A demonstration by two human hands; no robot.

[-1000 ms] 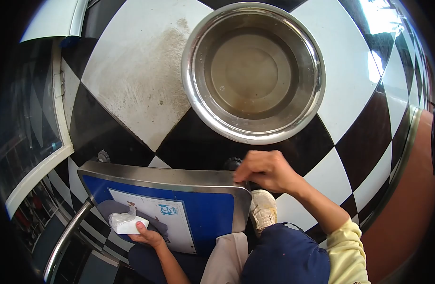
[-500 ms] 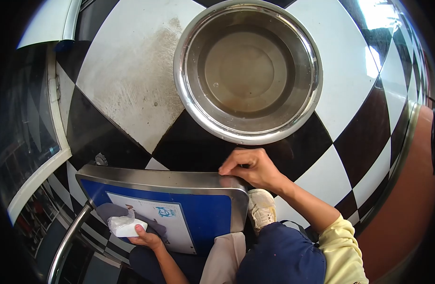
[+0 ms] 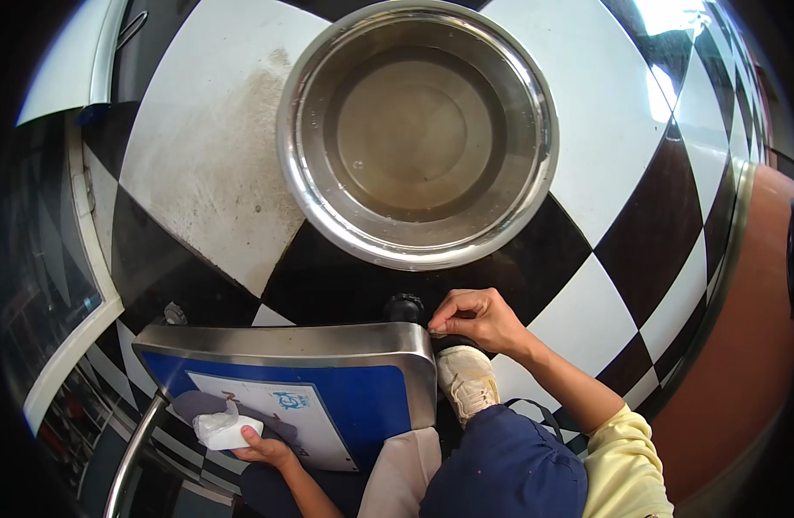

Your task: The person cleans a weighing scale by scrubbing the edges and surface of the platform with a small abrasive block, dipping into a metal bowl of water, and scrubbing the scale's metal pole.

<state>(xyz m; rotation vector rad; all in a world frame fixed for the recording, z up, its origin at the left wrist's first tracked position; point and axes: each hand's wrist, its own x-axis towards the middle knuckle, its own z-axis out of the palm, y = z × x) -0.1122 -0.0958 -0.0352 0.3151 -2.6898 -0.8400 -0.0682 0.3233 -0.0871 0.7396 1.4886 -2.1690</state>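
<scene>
At the lower left, my left hand (image 3: 265, 448) grips a white block (image 3: 233, 432) partly wrapped in clear plastic, over the blue panel. My right hand (image 3: 479, 319) is at the right corner of the metal-edged blue panel (image 3: 375, 386), its fingers pinched together; anything between them is too small to name. A white sheet (image 3: 284, 414) with printing lies on the blue surface. Above my right hand stands a round steel basin (image 3: 418, 255) holding cloudy water. A black knob (image 3: 404, 307) shows beside the panel's top edge.
The checkered floor (image 3: 604, 311) has a brown-stained white tile (image 3: 215, 147) left of the basin. A metal bar (image 3: 138, 449) runs down at the lower left, near a framed glass door (image 3: 99, 250). My shoe (image 3: 468, 384) is right of the panel. A reddish surface (image 3: 742, 337) lies far right.
My right hand has moved off the panel's top edge to beyond its right corner, uncovering the black knob. The view has shifted slightly. My left hand keeps its hold on the block.
</scene>
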